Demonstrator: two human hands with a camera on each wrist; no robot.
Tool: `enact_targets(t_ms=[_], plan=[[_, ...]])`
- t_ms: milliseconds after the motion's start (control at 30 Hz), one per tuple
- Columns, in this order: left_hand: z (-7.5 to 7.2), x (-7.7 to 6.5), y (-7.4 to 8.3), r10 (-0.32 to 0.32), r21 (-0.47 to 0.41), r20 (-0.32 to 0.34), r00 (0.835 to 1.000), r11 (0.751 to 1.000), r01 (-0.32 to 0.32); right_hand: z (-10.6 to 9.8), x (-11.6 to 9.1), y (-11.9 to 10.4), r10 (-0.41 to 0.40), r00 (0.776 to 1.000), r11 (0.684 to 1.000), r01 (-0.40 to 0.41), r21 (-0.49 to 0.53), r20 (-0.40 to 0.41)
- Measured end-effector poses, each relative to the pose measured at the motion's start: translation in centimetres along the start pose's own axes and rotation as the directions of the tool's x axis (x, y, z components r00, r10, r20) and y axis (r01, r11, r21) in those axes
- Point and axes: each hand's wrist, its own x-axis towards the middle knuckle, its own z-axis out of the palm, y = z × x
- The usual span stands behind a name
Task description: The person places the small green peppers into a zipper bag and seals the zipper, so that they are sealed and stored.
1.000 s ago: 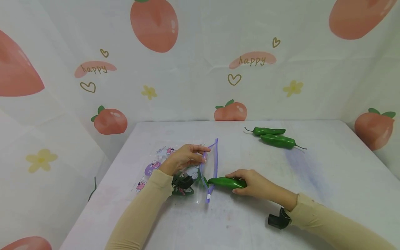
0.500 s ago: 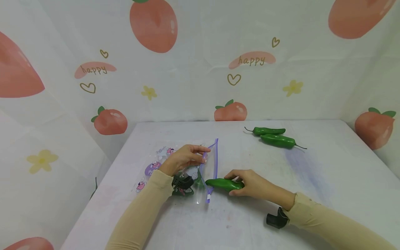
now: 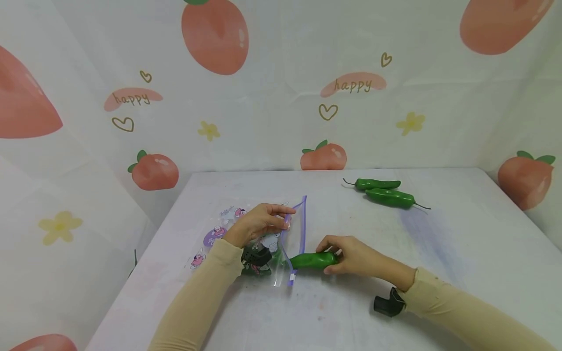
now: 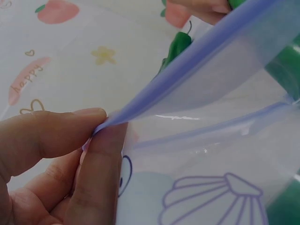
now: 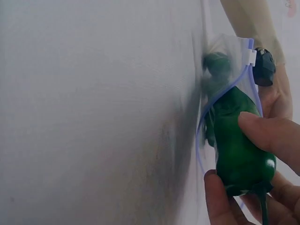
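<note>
My left hand point(image 3: 262, 222) pinches the purple zip edge of a clear printed zip bag point(image 3: 213, 239) between thumb and finger, and the bag's mouth gapes to the right. Green peppers show through the plastic, partly hidden by the left wrist. My right hand point(image 3: 347, 256) grips a green chili pepper point(image 3: 313, 261) near its stem end. In the right wrist view this pepper point(image 5: 243, 145) has its tip inside the bag's mouth, while thumb and fingers hold the stem end outside. A white slider point(image 5: 252, 58) sits at one end of the zip.
Two more green chili peppers, one point(image 3: 377, 184) behind the other point(image 3: 391, 198), lie at the back right of the white table point(image 3: 351, 312). A thin green stem point(image 3: 135, 256) pokes up beyond the table's left edge. A patterned cloth point(image 3: 272, 97) hangs behind.
My right hand has moved slightly left, and the tip of its pepper has gone from the bag's edge into the mouth. The left hand has kept its hold in place.
</note>
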Motion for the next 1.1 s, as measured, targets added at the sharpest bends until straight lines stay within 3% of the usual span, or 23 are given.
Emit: enact_targets(t_ms=[133, 367, 800, 1100], plan=[[0.0, 0.0, 0.1, 0.004, -0.003, 0.000, 1.000, 1.000, -0.004, 0.1, 0.2, 0.1, 0.026, 1.000, 0.997, -0.026, 0.075, 0.001], [0.0, 0.0, 0.1, 0.007, -0.001, -0.003, 1.000, 1.000, -0.007, 0.2, 0.5, 0.3, -0.012, 1.000, 0.990, 0.015, 0.139, -0.028], [0.1, 0.1, 0.0, -0.003, 0.009, -0.018, 1.000, 1.000, 0.003, 0.3, 1.5, 0.2, 0.021, 0.995, 0.995, -0.011, 0.102, -0.095], [-0.1, 0.1, 0.1, 0.001, 0.030, -0.014, 1.000, 1.000, 0.000, 0.7, 2.6, 0.6, -0.020, 0.991, 0.989, 0.039, 0.143, -0.132]])
